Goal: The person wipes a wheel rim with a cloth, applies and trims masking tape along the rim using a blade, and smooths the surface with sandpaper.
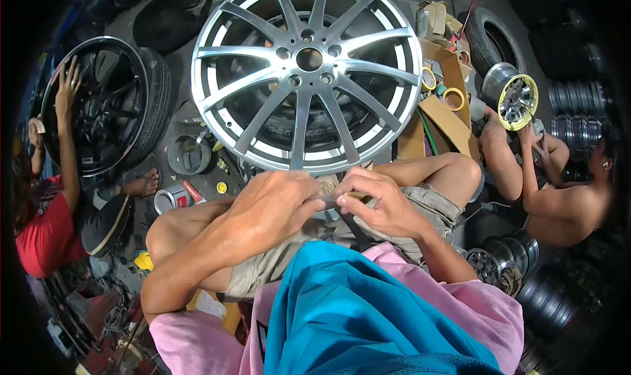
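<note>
My left hand [273, 201] and my right hand [378, 201] meet in front of my lap, fingers bent and closed. Between their fingertips is a small flat greyish piece [330, 201], whose kind I cannot make out. Just beyond my hands lies a large silver multi-spoke wheel rim [303, 112], its spoked face up. A dark tyre [309, 135] shows underneath through the gaps between the spokes. The near edge of the rim is close to my knuckles; whether they touch it I cannot tell.
On the left, a person in a red shirt [43, 243] has a hand on a black rim [98, 105]. At right another person [559, 210] holds a yellow-edged rim [518, 102]. A cardboard box [453, 128] with tape rolls and a paint can [173, 199] stand nearby.
</note>
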Demonstrator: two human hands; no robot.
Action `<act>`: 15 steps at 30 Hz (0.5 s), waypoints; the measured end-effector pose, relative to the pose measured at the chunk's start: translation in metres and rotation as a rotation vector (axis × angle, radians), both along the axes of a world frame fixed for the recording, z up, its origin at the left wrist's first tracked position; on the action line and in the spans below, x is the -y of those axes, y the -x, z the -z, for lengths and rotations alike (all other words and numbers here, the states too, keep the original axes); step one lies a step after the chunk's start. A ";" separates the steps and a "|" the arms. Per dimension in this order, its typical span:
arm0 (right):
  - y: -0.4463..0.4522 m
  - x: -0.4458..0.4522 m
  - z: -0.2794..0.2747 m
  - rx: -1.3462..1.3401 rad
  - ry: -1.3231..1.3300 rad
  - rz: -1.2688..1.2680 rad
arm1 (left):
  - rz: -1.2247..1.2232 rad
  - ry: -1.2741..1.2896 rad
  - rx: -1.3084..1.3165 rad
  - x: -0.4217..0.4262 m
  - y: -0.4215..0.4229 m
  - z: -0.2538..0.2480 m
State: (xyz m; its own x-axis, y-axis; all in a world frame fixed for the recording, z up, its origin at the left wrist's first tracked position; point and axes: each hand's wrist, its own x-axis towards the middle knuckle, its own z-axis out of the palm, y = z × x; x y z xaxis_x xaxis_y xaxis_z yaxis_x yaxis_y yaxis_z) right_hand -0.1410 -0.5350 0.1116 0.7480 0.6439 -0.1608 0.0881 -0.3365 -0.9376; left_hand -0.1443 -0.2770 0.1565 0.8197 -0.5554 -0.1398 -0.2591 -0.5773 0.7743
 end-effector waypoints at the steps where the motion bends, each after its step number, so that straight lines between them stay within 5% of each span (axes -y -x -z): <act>1: -0.001 0.003 0.002 -0.008 -0.001 -0.009 | -0.009 -0.001 -0.008 -0.001 0.001 0.000; 3: -0.003 0.008 0.010 0.132 0.065 0.046 | 0.008 -0.093 -0.022 -0.005 0.000 0.001; 15: -0.025 -0.029 0.047 -0.157 -0.005 0.219 | 0.147 -0.256 0.028 -0.003 0.018 0.031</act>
